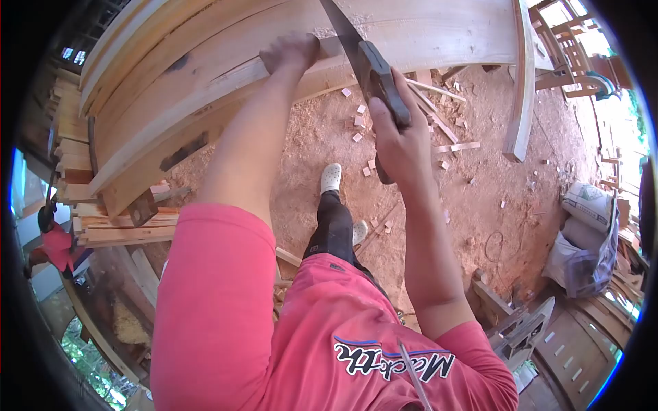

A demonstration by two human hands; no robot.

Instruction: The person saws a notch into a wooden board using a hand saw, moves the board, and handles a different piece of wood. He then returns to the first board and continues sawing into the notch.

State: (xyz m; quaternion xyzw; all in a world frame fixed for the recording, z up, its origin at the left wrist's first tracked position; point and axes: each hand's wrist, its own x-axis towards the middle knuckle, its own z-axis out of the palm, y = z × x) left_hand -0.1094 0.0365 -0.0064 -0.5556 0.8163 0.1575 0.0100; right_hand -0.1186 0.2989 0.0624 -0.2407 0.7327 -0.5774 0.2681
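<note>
My right hand (403, 140) is wrapped round the dark handle of a handsaw (378, 72). The saw's blade points up and away, its far end over the workbench (445, 34). On the bench's near side my left hand (291, 52), a little blurred, is closed over a short wooden strip (330, 46). The strip's end shows just right of that hand, close to the saw blade. Sawdust lies on the boards beyond the blade.
Long planks (137, 75) lie along the left of the bench. A beam (522, 89) juts toward me at the right. Small wood offcuts (358, 121) litter the dirt floor. Sacks (582, 240) stand at the right, and another person (58, 243) is far left.
</note>
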